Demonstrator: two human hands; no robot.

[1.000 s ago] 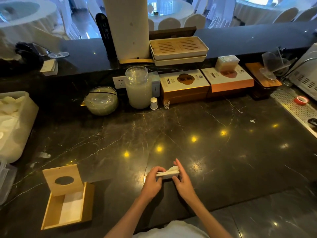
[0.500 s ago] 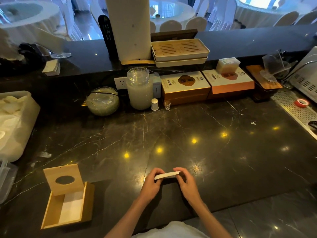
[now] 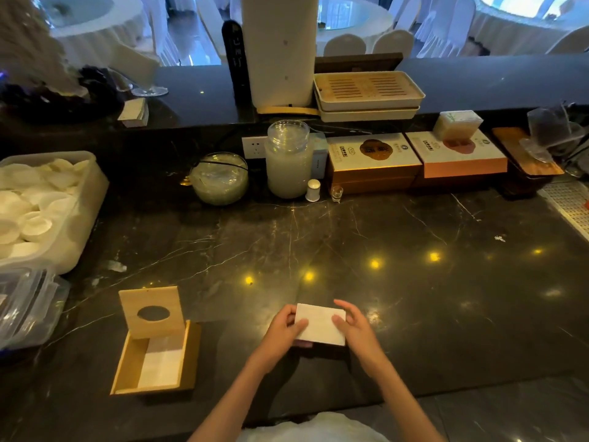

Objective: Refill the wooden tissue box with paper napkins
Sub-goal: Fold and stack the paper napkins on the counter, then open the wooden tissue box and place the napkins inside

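Observation:
A white stack of paper napkins (image 3: pixel 321 324) is held flat over the dark marble counter near its front edge. My left hand (image 3: pixel 282 334) grips its left side and my right hand (image 3: pixel 355 328) its right side. To the left stands the wooden tissue box (image 3: pixel 127 366), open, with its lid (image 3: pixel 152 311) tilted up; the lid has an oval hole. White napkins (image 3: pixel 161 368) lie in the right half of the box. The box is about a hand's length left of my left hand.
A plastic tub of white paper cups (image 3: pixel 44 205) and a clear lidded container (image 3: pixel 28 304) sit at the left. Along the back stand a glass bowl (image 3: pixel 220 178), a jar (image 3: pixel 288 159), two gift boxes (image 3: pixel 373 161) and a perforated drain tray (image 3: pixel 570 205) at the right.
The napkin stack was edge-on between my hands; now it is turned so its broad face looks up. Both hands hold it at much the same spot.

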